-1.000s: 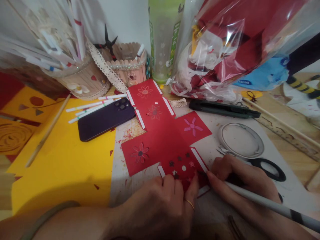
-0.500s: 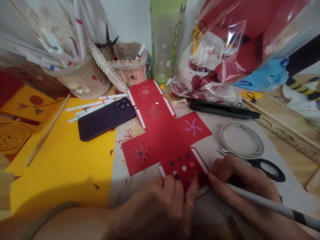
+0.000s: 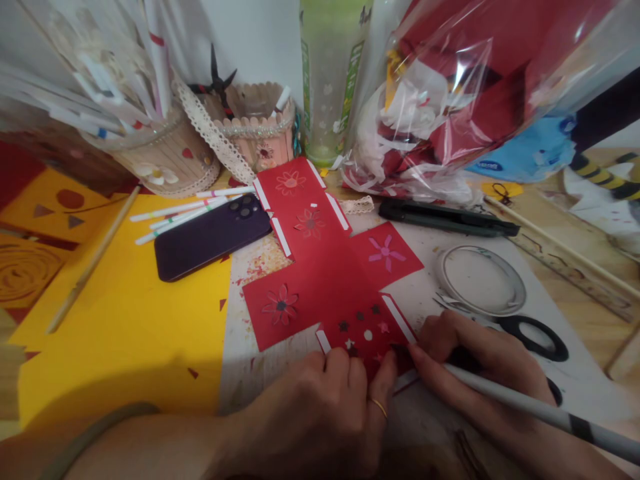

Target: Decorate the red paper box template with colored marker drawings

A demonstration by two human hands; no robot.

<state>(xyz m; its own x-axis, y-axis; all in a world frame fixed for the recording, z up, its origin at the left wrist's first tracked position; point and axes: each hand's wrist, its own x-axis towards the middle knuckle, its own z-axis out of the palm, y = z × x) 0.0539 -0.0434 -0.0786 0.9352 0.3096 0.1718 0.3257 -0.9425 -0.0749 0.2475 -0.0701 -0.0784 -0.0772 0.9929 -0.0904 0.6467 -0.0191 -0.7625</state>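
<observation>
A red paper cutout [image 3: 330, 267] shaped like a cross lies flat, decorated with flowers and several small spots and stars on its near panel. White strips line some of its edge tabs. My left hand [image 3: 320, 407], with a ring on one finger, presses on the near panel; its fingers are mostly curled, one fingertip pointing onto the paper. In my right hand [image 3: 480, 373] is a white marker pen [image 3: 530, 403] with a black band. Its dark tip meets the near panel beside that left fingertip; the exact contact is partly hidden by the fingers.
A dark phone [image 3: 213, 237] rests on yellow paper [image 3: 125, 320] beside several white markers [image 3: 165, 217]. To the right are a tape roll [image 3: 443, 283], scissors [image 3: 557, 350] and a utility knife [image 3: 450, 219]. Decorated holders [image 3: 155, 157], a green bottle [image 3: 327, 87] and a plastic bag [image 3: 420, 153] stand behind.
My right hand and the marker pen have shifted slightly left. My left hand stays pressed on the red paper, and the cutout lies as before.
</observation>
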